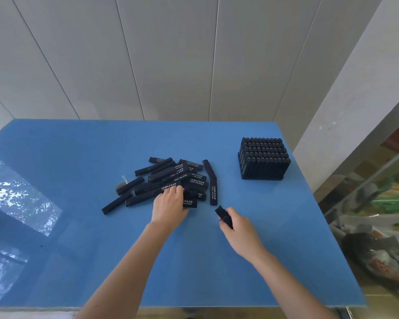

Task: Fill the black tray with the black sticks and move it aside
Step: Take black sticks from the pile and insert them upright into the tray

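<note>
Centre of frame: loose pile of black sticks (171, 178) on the blue table (78, 203). The sticks carry white Chinese print with a row of digits beneath, too small to read reliably. Left hand (169, 204) lies on the pile's near edge, fingers bent onto the sticks; cannot tell if it grips. Right hand (240, 229), lower right of the pile, holds one stick (224, 216). Black tray (263, 177) sits right of centre, packed with upright sticks.
</note>
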The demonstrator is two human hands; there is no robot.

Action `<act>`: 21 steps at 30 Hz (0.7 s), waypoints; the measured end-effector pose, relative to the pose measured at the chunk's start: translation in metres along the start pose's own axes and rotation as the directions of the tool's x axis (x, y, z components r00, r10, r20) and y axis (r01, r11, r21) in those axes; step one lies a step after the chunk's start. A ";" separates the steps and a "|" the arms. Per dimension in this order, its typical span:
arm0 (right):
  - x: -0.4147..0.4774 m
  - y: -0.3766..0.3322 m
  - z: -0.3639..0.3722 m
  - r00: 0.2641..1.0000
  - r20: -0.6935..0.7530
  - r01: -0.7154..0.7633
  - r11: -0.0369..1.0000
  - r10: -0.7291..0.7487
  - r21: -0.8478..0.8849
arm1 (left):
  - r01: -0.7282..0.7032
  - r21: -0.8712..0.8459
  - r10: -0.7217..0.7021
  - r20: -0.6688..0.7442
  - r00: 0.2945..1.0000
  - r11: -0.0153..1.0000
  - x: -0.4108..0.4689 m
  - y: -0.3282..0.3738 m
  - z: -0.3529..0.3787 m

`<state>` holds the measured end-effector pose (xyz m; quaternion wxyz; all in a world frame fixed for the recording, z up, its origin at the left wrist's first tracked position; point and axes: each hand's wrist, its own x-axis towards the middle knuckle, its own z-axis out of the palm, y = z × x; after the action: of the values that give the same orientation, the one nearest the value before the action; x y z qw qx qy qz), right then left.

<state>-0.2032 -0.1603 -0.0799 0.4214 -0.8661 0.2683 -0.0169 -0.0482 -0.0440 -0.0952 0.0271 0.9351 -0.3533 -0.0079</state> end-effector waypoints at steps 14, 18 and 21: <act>0.003 -0.024 -0.020 0.961 0.193 -0.278 0.656 0.201 0.702 | 0.374 -0.729 -0.332 0.210 0.920 0.573 -0.028 0.007 -0.013; 0.004 -0.047 -0.010 0.951 0.288 -0.299 0.563 0.112 0.771 | 0.384 -0.923 -0.264 0.378 0.887 -0.031 -0.056 0.001 -0.027; 0.004 -0.065 0.010 0.936 0.348 -0.326 0.519 0.058 0.790 | 0.378 -0.910 -0.295 0.412 0.862 -0.167 -0.084 -0.015 -0.032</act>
<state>-0.1685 -0.1225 -0.0390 0.8156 -0.5162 0.2601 0.0261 -0.1004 0.0242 -0.0643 0.6764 0.6754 0.0213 -0.2929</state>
